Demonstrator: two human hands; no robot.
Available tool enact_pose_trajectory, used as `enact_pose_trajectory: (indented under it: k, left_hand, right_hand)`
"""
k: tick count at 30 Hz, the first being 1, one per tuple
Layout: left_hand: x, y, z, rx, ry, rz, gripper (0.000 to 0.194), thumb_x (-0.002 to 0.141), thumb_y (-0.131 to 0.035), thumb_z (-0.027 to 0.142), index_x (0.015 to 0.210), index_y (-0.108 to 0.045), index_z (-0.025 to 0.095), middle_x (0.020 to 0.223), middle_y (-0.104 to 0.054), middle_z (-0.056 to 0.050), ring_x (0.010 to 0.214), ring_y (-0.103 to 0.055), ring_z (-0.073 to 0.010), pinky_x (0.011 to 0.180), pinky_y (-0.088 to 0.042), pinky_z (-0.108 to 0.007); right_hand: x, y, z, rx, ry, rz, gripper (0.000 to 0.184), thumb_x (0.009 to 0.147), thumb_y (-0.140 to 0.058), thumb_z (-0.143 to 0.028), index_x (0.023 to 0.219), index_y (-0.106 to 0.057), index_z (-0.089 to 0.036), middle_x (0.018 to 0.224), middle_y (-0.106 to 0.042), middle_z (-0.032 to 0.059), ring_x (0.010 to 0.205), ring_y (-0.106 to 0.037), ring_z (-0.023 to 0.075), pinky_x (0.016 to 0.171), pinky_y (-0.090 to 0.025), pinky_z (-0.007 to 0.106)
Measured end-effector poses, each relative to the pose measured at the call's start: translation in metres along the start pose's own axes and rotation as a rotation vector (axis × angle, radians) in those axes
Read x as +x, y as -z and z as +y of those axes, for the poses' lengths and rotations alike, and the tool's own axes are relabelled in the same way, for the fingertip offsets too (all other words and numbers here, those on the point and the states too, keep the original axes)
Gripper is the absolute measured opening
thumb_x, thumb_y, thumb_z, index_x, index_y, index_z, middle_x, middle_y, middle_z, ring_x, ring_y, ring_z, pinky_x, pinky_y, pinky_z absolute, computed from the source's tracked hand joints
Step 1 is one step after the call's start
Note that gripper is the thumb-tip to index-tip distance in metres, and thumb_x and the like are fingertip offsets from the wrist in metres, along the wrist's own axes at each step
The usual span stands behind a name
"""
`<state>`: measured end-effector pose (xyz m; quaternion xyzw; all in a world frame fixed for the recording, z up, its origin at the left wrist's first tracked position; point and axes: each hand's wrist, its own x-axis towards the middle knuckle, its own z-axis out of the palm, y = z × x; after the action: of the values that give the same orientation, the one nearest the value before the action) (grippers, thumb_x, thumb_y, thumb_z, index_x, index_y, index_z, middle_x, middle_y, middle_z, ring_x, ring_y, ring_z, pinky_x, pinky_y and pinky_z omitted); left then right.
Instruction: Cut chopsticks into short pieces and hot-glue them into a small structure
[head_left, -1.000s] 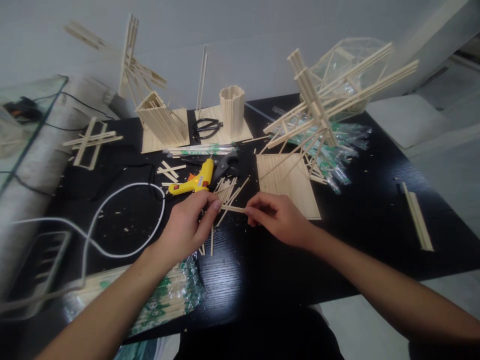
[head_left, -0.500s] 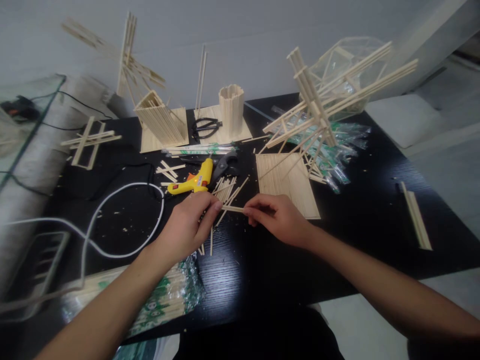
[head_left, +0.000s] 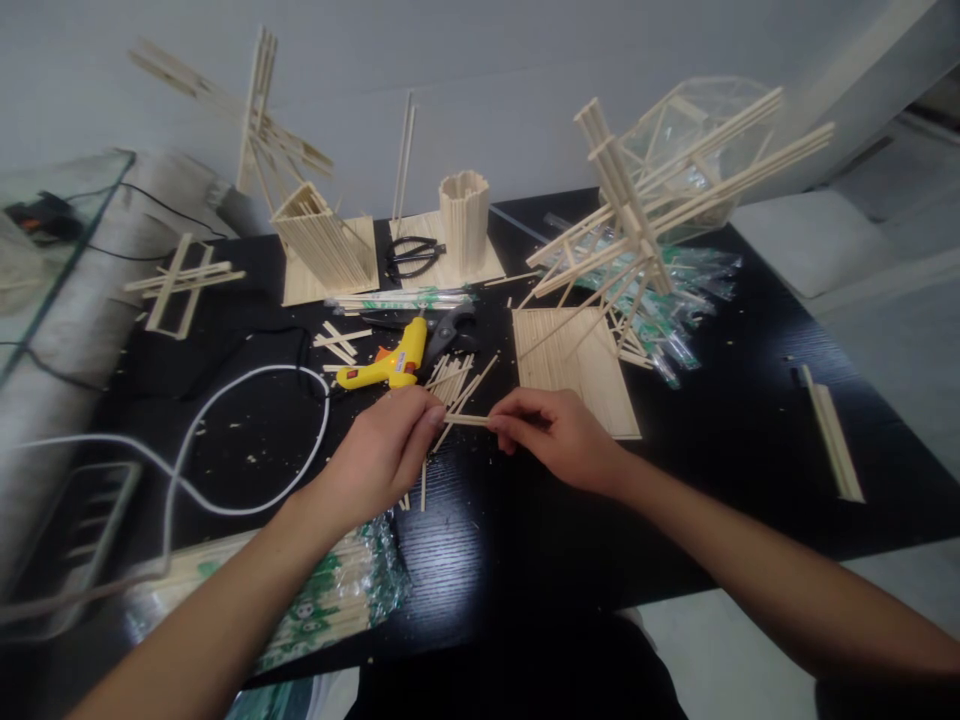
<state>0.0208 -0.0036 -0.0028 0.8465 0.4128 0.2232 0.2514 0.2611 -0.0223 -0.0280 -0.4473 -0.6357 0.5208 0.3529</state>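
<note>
Short wooden sticks (head_left: 466,420) lie side by side between my two hands, above the dark table. The far ends are hidden in my fingers, so I cannot tell how many there are. My left hand (head_left: 390,440) pinches the left end between thumb and fingers. At the right end, my right hand (head_left: 551,435) grips with its fingertips. Just behind my hands is a loose pile of cut sticks (head_left: 454,380). A yellow glue gun (head_left: 390,362) rests behind my left hand, with dark-handled pliers (head_left: 450,332) beside it.
A windmill-like stick frame (head_left: 630,215) stands on a flat stick panel (head_left: 577,370) at the right. Behind are a slanted stick tower (head_left: 330,245), a round stick tower (head_left: 465,225) and black scissors (head_left: 412,257). A white cable (head_left: 247,375) loops left; packaged chopsticks (head_left: 330,590) lie in front.
Almost nothing differs. My left fingers have closed slightly more around the sticks, and both hands keep the same place. The view shifts a little.
</note>
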Motion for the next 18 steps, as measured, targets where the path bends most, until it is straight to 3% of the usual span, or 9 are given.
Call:
enact_pose_trajectory:
  k: [6,14,18]
  left_hand:
    - [-0.0014,0.0027,-0.0013,0.024,0.001,0.063,0.026,0.103,-0.042,0.025,0.081,-0.055,0.018,0.071,-0.055,0.000,0.063,-0.053,-0.0127,0.063,-0.044,-0.024]
    - [-0.0039,0.0012,-0.0085,0.036,0.071,0.270,0.012,0.099,-0.054,0.023,0.089,-0.059,0.019,0.078,-0.064,0.001,0.068,-0.060,-0.0109,0.067,-0.046,-0.021]
    - [-0.0027,0.0000,-0.0092,0.037,0.088,0.296,0.011,0.098,-0.055,0.023,0.090,-0.061,0.019,0.079,-0.067,0.001,0.070,-0.062,-0.0110,0.069,-0.047,-0.021]
  right_hand:
    - [0.0011,0.0017,0.0012,0.007,-0.002,0.021,0.022,0.095,-0.066,-0.040,0.088,-0.070,-0.020,0.069,-0.069,-0.0021,0.063,-0.065,0.0113,0.063,-0.052,0.025]
    - [0.0013,0.0022,0.0007,-0.011,0.016,0.050,0.017,0.095,-0.066,-0.034,0.089,-0.071,-0.019,0.071,-0.069,-0.0021,0.064,-0.065,0.0109,0.063,-0.052,0.023]
    - [0.0006,0.0012,0.0018,-0.040,0.030,0.060,0.016,0.095,-0.067,-0.034,0.089,-0.072,-0.020,0.071,-0.070,-0.0020,0.064,-0.066,0.0111,0.064,-0.052,0.023]
